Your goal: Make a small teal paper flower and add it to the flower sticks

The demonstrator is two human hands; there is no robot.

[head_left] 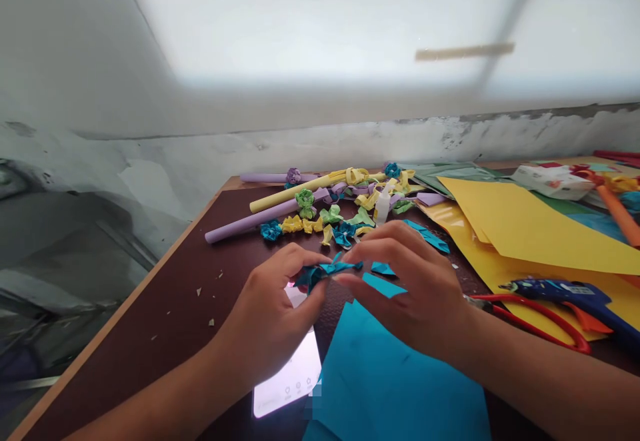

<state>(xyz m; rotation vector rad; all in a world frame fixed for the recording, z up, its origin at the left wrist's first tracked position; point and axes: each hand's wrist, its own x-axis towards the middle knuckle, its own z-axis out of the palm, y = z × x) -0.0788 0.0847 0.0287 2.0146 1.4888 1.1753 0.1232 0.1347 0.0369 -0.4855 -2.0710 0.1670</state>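
Note:
A small folded blue paper flower [327, 269] is held up over the dark table between my two hands. My left hand [273, 304] pinches its left side between thumb and fingers. At its right side, the thumb and forefinger of my right hand [410, 281] close on a petal. Under my left hand lies a phone [290, 381] with a lit screen. Sheets of blue paper [400, 374] lie below my right hand, with cut blue strips [383, 286] just behind them.
Paper flowers [305, 224] in several colours and rolled paper tubes [255, 221] lie farther back, around a small glue bottle [383, 206]. On the right are yellow sheets [540, 228], red-handled scissors [545, 321] and a blue glue gun [570, 294]. A wall stands behind the table.

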